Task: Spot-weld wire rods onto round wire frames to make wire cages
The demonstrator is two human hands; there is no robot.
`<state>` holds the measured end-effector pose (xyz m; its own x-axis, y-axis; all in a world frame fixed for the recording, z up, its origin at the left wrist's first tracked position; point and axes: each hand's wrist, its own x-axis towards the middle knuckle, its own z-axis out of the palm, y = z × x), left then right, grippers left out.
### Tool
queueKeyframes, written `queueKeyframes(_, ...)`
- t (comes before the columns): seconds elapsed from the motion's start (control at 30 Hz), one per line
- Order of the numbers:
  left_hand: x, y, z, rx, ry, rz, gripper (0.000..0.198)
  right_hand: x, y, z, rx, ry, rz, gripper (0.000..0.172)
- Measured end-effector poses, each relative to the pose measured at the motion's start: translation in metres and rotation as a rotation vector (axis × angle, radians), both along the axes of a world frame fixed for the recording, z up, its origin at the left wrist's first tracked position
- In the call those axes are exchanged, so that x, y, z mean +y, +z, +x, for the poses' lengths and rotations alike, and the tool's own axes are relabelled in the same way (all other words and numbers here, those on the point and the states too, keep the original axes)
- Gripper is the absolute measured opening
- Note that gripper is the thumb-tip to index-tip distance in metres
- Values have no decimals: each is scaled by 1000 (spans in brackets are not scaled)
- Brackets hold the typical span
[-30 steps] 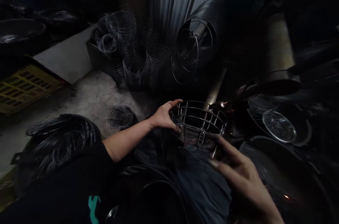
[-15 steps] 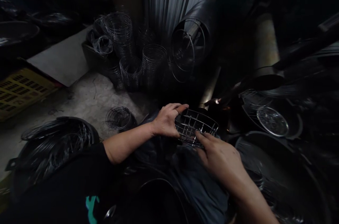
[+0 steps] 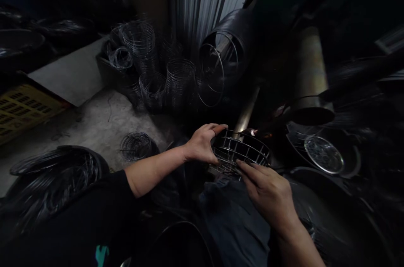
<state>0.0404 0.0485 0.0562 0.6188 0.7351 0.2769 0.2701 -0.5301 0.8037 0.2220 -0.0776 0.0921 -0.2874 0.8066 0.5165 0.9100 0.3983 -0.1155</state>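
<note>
A round wire basket (image 3: 249, 148) with a grid of thin metal rods is held above my lap, tilted so its inside shows. My left hand (image 3: 202, 144) grips its left side, with the thumb by the lower edge and the fingers over the upper rim. At the near right edge is my right hand (image 3: 268, 189), its fingers close together and pressed against the wires. Whether a loose piece is pinched there, I cannot make out. Just beyond the basket a pale metal bar (image 3: 248, 109) slants away, beside a dark machine part with a small bright spot.
Stacks of wire rings (image 3: 179, 77) stand at the back, near a coil on a spool (image 3: 227, 48). Left are a tub of wire pieces (image 3: 63, 183), a wire coil (image 3: 137, 146) and a yellow crate (image 3: 25, 103). Right are a large basin (image 3: 334, 204) and a metal cylinder (image 3: 312, 73).
The basket has shifted slightly right and now shows more of its far wall. My right hand has moved a little right and down with it. The whole view has tilted slightly.
</note>
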Motion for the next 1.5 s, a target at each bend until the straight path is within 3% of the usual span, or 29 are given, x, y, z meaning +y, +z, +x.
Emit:
queueKeyframes(0.8,43,5,30,22,52,-142,105,51,4,30,40,-67,51,25)
queueKeyframes(0.9,45,5,33,19,59,-166,106,41,9,27,163,-101,35,23)
queueKeyframes(1.0,51,7,38,22,104,-163,110,24,14,20,493,-183,-5,25)
queueKeyframes(1.1,60,5,42,-2,135,-182,114,8,11,15,783,-236,-158,29)
queueKeyframes(1.2,63,-10,38,-93,86,-206,124,-3,-1,16,752,-209,-320,45)
queueKeyframes(1.27,58,-29,32,-183,55,-269,138,-8,-7,17,624,-169,-333,51)
queueKeyframes(1.33,49,-53,29,-267,27,-439,147,-10,-8,14,487,-127,-280,46)
queueKeyframes(1.43,36,-79,31,-419,47,-745,135,-14,2,2,332,-29,-219,34)
queueKeyframes(1.5,32,-83,30,-523,100,-836,122,-16,16,-10,281,64,-225,28)
